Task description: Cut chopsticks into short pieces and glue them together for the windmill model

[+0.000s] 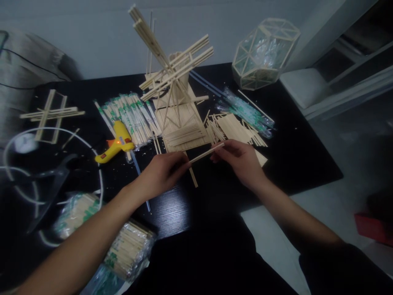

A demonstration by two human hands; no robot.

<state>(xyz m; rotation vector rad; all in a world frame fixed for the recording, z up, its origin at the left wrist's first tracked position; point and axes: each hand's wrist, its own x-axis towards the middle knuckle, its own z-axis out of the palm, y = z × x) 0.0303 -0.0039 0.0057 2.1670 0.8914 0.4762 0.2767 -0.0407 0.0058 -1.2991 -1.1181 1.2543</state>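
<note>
Between my two hands runs a thin wooden stick (204, 155), slanting up to the right over the black table. My left hand (164, 170) pinches its left end, and my right hand (238, 157) grips near its right end with bent fingers. Another stick (193, 176) lies below, partly covered by my left hand. Just beyond stands a windmill model (173, 76) built of wooden sticks, on a slatted stick base (184, 143). Loose cut sticks (233, 127) are heaped behind my right hand.
A yellow glue gun (116, 143) lies left, beside wrapped chopsticks (129, 114) and a cross-shaped stick frame (50, 114). Packed stick bundles (130, 248) sit front left near a white cable (100, 180). A faceted stick-framed case (265, 53) stands back right, near plastic wrappers (245, 110).
</note>
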